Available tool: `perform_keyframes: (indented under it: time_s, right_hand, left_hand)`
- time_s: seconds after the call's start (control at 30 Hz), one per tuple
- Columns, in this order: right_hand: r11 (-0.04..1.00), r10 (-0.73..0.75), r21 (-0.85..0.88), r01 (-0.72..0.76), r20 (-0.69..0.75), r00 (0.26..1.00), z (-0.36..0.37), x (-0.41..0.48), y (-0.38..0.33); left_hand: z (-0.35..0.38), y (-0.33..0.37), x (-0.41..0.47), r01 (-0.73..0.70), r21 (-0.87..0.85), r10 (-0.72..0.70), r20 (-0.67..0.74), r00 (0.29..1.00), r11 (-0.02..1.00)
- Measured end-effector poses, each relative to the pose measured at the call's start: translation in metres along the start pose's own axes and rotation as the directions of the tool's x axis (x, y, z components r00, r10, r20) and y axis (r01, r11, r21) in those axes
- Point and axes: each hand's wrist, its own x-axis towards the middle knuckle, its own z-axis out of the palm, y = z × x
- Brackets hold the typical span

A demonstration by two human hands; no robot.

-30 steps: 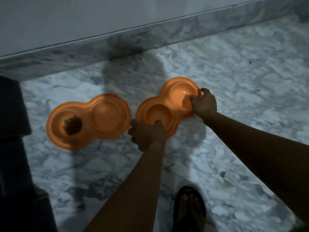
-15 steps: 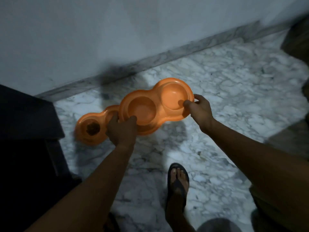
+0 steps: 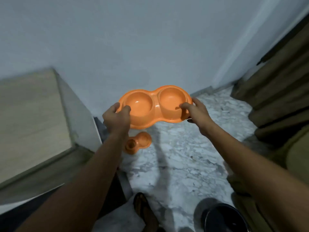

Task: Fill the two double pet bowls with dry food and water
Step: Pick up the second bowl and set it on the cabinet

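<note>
Head | double bowl [image 3: 155, 106] cups up, long axis left-right | left hand [image 3: 117, 118], right hand [image 3: 198, 113] grip its ends

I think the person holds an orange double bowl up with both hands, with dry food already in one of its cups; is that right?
Not quite: the head view shows both cups of the double bowl empty. The left hand and right hand do hold it up; the dark patch lies in the other bowl on the floor.
</note>
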Motion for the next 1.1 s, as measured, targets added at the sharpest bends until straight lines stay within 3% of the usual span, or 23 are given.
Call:
perform_keyframes:
  time_s: [0.17,0.47,0.6,0.8,0.97,1.1]
  right_hand:
    - [0.991,-0.128,0.036,0.125,0.074,0.989,0.026,-0.113,-0.041]
    - [0.971,-0.238,0.071,0.228,0.345,0.908,0.141,-0.272,-0.064]
    - [0.952,-0.256,-0.015,0.305,0.506,0.824,0.213,-0.337,-0.079]
    - [0.924,-0.283,-0.036,0.38,0.604,0.745,0.347,-0.409,-0.095]
    - [0.924,-0.294,-0.003,0.383,0.635,0.714,0.474,-0.465,-0.092]
    - [0.929,-0.284,-0.012,0.369,0.614,0.736,0.557,-0.494,-0.09]
  left_hand:
    - [-0.137,0.041,-0.04,-0.095,-0.028,0.096,0.046,0.994,0.995]
    - [-0.376,0.04,-0.08,-0.142,-0.046,0.137,-0.094,0.986,0.989]
    - [-0.488,0.027,-0.077,-0.166,-0.051,0.153,-0.19,0.97,0.985]
    - [-0.641,-0.009,-0.04,-0.183,-0.004,0.177,-0.225,0.958,0.983]
    - [-0.763,-0.034,0.01,-0.197,0.183,0.225,-0.145,0.964,0.963]
    - [-0.836,-0.046,0.054,-0.184,0.252,0.203,-0.053,0.978,0.95]
